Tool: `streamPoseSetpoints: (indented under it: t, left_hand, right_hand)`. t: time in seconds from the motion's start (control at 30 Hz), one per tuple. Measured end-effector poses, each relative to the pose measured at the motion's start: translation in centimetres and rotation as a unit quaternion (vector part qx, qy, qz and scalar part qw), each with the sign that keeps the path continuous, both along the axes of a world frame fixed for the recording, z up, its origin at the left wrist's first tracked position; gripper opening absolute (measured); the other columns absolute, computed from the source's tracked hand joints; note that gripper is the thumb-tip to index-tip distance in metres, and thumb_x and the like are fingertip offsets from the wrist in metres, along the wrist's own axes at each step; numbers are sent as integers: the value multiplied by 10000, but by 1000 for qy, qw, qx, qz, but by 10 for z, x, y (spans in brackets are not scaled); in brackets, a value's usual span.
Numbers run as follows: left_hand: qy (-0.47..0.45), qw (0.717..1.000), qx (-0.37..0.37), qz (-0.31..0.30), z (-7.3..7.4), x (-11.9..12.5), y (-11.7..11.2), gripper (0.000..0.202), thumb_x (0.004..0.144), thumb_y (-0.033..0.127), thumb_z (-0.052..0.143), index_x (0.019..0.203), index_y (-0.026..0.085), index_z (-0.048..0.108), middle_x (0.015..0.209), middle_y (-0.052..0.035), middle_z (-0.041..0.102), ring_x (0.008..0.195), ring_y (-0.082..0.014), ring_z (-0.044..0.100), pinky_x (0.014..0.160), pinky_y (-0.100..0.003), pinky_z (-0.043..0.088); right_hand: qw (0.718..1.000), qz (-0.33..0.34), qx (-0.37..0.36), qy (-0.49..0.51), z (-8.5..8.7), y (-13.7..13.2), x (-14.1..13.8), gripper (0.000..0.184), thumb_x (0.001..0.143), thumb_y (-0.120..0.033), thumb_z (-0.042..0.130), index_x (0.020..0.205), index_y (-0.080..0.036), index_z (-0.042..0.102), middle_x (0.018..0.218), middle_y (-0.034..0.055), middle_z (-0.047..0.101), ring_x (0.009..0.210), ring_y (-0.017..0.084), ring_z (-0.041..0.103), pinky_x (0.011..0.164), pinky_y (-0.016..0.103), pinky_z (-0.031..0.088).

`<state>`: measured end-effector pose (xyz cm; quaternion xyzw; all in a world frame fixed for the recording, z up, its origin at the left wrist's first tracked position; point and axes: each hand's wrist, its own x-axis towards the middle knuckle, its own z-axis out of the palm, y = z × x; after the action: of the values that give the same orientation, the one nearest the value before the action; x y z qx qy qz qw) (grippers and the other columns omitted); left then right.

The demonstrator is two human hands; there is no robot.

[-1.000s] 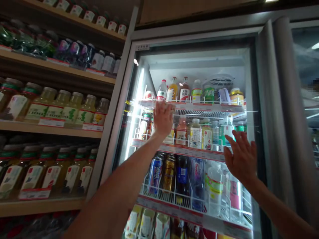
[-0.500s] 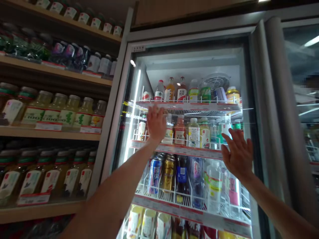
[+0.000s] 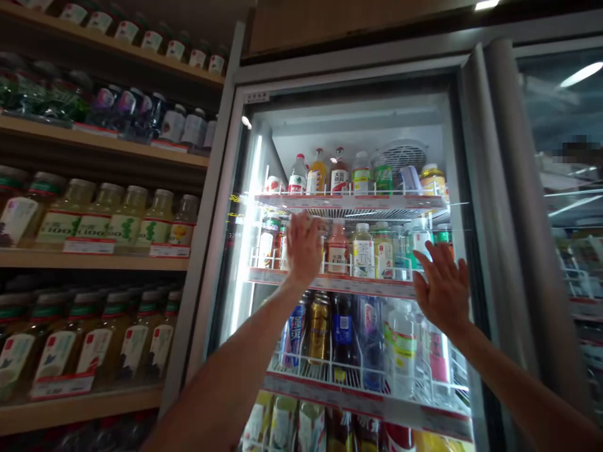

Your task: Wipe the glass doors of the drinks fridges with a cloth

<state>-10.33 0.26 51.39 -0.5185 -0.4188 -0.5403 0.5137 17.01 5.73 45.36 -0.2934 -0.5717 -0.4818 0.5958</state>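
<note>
Both hands are raised before the glass door (image 3: 358, 110) of a lit drinks cooler, and reflections show on its pane. My left hand (image 3: 304, 246) has its fingers extended and holds nothing; it covers part of the second shelf's bottles. Lower right of it, my right hand (image 3: 443, 285) is spread, nearest a bottle with a white and green label (image 3: 421, 242). I cannot tell whether either palm touches the glass. Between the hands stand a pink bottle (image 3: 338, 250) and a bottle with a white label (image 3: 362, 254). A gold can (image 3: 319, 329) sits one shelf below.
Wooden shelves (image 3: 94, 258) with rows of bottled drinks stand on the left. A vertical metal door handle (image 3: 513, 188) runs right of the cooler, beside a second glass-fronted cooler (image 3: 556, 207). More drinks fill the cooler's top shelf (image 3: 348, 201) and bottom rows.
My left hand has shifted slightly right and down across the cooler's front. The right hand sits slightly further left in view, and the view itself has moved a little. Both hands remain empty.
</note>
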Motion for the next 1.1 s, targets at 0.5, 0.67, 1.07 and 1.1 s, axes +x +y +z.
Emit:
streamPoseSetpoints:
  t: [0.5,0.67,1.07,1.1]
  left_hand:
    - [106,994,-28,-3,-37,5,-2,403,902,243,385,1294,217,478,1463,-54,366,1422,-237,101,1139,-477,236]
    - [202,976,-76,16,-58,-4,-5,408,899,239,394,1299,267,471,1450,-21,391,1410,-225,173,1126,-451,274]
    - [234,970,-60,11,-84,-5,-8,424,900,230,409,1321,262,444,1443,-35,401,1422,-212,112,1128,-438,288]
    - [222,974,-52,15,-84,-17,-10,420,899,223,413,1316,257,450,1449,-41,391,1420,-215,122,1126,-436,292]
  right_hand:
    - [1000,12,-1,-3,1,-1,1,430,894,-293,402,1316,-232,456,1393,92,462,1363,260,307,1076,481,242]
    - [1000,13,0,-1,1,-3,1,402,895,-289,402,1280,-216,492,1377,96,480,1354,257,325,1072,468,253]
    - [1000,-2,-23,3,0,-3,2,390,900,-310,382,1249,-206,519,1391,88,465,1356,248,320,1091,455,230]
    - [1000,0,-23,5,0,-3,2,390,898,-308,386,1250,-204,518,1391,87,466,1355,250,322,1091,460,230]
